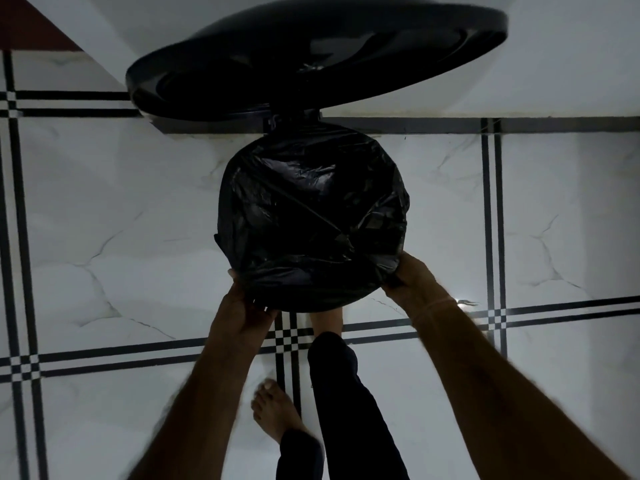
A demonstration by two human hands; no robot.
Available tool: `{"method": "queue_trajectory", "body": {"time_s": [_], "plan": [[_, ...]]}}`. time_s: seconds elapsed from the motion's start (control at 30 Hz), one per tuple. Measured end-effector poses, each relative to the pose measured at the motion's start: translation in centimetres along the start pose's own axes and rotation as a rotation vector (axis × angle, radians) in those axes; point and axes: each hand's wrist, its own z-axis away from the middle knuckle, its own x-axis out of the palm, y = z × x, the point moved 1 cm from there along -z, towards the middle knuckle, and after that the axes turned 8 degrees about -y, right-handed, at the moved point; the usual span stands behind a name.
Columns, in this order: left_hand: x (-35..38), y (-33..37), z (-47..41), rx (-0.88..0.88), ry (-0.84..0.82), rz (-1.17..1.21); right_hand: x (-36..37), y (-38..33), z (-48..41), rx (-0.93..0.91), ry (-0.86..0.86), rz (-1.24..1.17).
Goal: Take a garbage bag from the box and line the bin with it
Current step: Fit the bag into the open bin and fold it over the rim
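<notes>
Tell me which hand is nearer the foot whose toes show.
Left. The left hand grips the bag at its near edge, just ahead of that foot; the right hand grips it farther across.

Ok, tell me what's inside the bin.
Only the black garbage bag, crumpled across the opening, left hand and right hand gripping its near edge. Walls and bottom of the bin are covered.
</notes>
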Motion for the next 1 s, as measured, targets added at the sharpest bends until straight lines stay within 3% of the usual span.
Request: {"method": "queue_trajectory", "body": {"time_s": [0.13,0.33,0.47,0.5,0.57,0.6,0.63,0.7,0.73,0.8,0.87,1.0], "plan": [[0.3,0.1,0.2,0.003,0.065,-0.004,-0.8,-0.1,0.6,0.006,0.049,-0.034],[1.2,0.6,0.6,-0.047,0.141,-0.042,-1.6,-0.2,1.2,-0.009,-0.066,-0.045],[2.3,0.2,2.1,-0.006,0.044,0.174,-0.7,-1.2,2.4,-0.075,0.056,-0.043],[2.3,-0.2,2.8,-0.013,0.027,0.21,-0.2,-1.5,3.5,-0.166,0.133,0.061],[1.6,-0.9,3.7,-0.044,0.012,0.213,1.8,-1.8,6.9,-0.559,0.32,0.473],[1.2,-1.0,3.8,-0.058,0.004,0.207,3.6,-1.6,8.4,-0.781,0.245,0.653],[0.9,-1.1,3.6,-0.067,-0.01,0.211,5.6,-1.0,9.5,-0.875,0.038,0.801],[0.8,-1.1,3.1,-0.082,-0.013,0.21,8.9,0.7,8.4,-0.818,-0.319,1.167],[0.7,-1.1,2.9,-0.086,-0.006,0.204,10.1,1.7,6.6,-0.768,-0.371,1.379],[0.7,-1.1,2.8,-0.078,-0.031,0.194,11.4,3.5,2.3,-0.626,-0.318,1.659],[0.4,-1.2,2.5,-0.068,-0.043,0.211,11.6,4.3,-1.6,-0.408,-0.224,1.707],[0.1,-1.4,2.0,-0.055,-0.078,0.249,12.5,4.6,-4.9,-0.173,-0.276,1.539]]}}
